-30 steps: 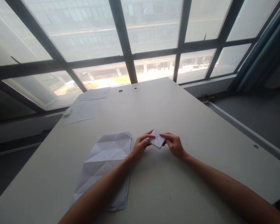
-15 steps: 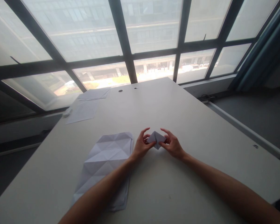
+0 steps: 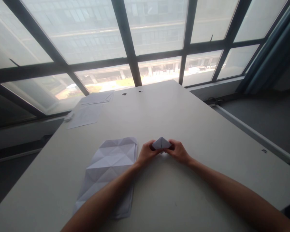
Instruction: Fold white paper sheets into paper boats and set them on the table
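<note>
A small folded piece of white paper [image 3: 161, 142], shaped like a diamond with a seam down its middle, is held between my two hands just over the table. My left hand [image 3: 147, 152] grips its left side, thumb on the near face. On the right side my right hand [image 3: 179, 151] does the same, and the two thumbs almost meet at the seam. The other fingers are curled behind the paper and partly hidden. Left of my hands lies a stack of creased white paper sheets [image 3: 111, 159], partly covered by my left forearm.
The white table [image 3: 207, 154] reaches to a large dark-framed window [image 3: 132, 61]. Flat paper sheets [image 3: 84, 116] lie at its far left, beside a small white object [image 3: 69, 117]. A round dark-centred fitting [image 3: 124, 94] is at the far edge. A blue curtain [image 3: 268, 58] hangs at right.
My raised index fingers have come down and curled in against the folded paper. The paper's near part has tilted, and the thumbs have drawn closer together. The sheets have stayed put.
</note>
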Demonstrator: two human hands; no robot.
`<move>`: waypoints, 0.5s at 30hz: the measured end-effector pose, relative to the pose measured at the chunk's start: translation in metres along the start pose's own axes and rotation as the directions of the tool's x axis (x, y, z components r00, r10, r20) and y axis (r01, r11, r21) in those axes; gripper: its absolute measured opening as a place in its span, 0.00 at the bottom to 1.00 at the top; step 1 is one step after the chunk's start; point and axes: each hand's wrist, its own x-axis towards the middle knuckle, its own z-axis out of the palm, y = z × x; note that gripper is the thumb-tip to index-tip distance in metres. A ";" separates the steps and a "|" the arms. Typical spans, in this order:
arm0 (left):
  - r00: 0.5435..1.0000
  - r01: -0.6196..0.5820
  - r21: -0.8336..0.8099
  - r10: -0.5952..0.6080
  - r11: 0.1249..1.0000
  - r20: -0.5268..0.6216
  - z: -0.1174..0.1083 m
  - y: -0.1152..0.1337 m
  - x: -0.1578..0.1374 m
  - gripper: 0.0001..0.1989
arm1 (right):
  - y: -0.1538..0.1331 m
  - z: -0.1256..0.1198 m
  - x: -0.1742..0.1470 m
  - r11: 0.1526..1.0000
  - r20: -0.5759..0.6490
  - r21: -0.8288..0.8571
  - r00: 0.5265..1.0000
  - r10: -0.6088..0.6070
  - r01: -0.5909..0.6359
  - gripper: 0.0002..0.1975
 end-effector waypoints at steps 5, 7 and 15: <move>1.000 0.021 0.041 -0.022 0.999 0.023 0.001 0.000 -0.001 0.18 | 0.001 -0.001 0.000 0.999 0.024 -0.020 0.999 0.040 -0.040 0.13; 0.997 0.044 0.067 -0.048 0.997 0.058 0.001 -0.001 0.000 0.18 | 0.004 0.000 -0.001 0.998 0.026 -0.008 0.998 0.061 -0.061 0.16; 0.951 0.072 0.101 -0.099 0.992 0.292 -0.005 -0.004 0.002 0.19 | 0.006 0.000 0.000 0.999 -0.042 0.044 0.999 0.012 -0.011 0.18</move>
